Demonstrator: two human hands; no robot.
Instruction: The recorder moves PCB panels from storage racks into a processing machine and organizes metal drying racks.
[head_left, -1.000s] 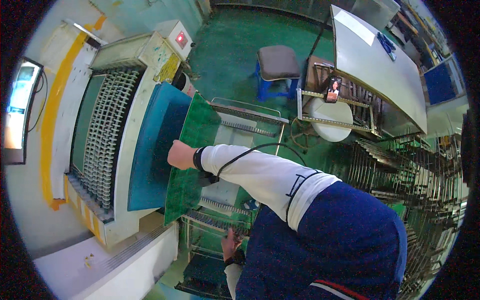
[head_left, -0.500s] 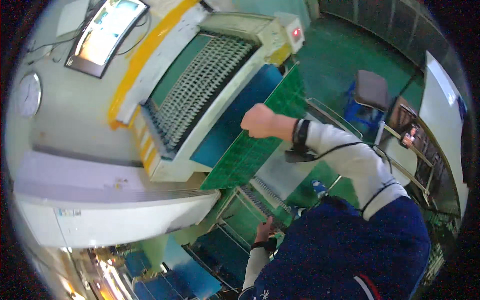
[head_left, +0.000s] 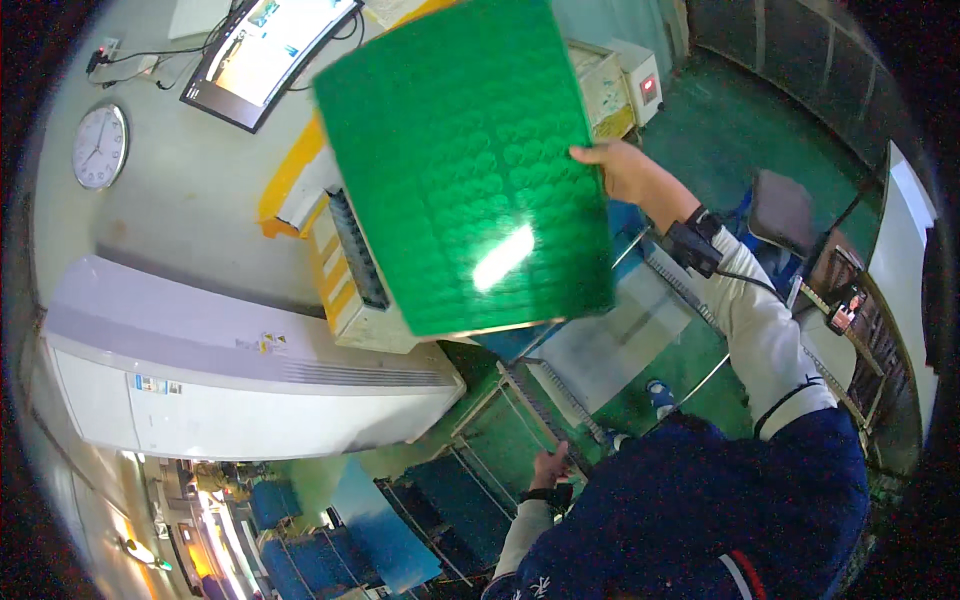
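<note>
My right hand (head_left: 628, 178) grips the right edge of a large green panel (head_left: 450, 150), its thumb lying on the face. The panel looks like a circuit board sheet with rows of round marks and a bright glare spot. It is held up in front of a machine (head_left: 347, 312) with a roller bed, covering most of it. Lower down, my left hand (head_left: 548, 467) is closed at the rail of a metal rack (head_left: 525, 405); its fingers are partly hidden. Dark wrist straps show on both arms.
A white air conditioner (head_left: 250, 390) stands at the left, below a wall clock (head_left: 100, 147) and a screen (head_left: 265, 60). Blue sheets (head_left: 385, 530) stand in racks at the bottom. A padded stool (head_left: 782, 212) and a phone (head_left: 847, 309) are at the right.
The green panel has been lifted and turned from a steep slant to show its broad face, now hiding the roller bed. My right hand has moved right and up with it; the view has shifted.
</note>
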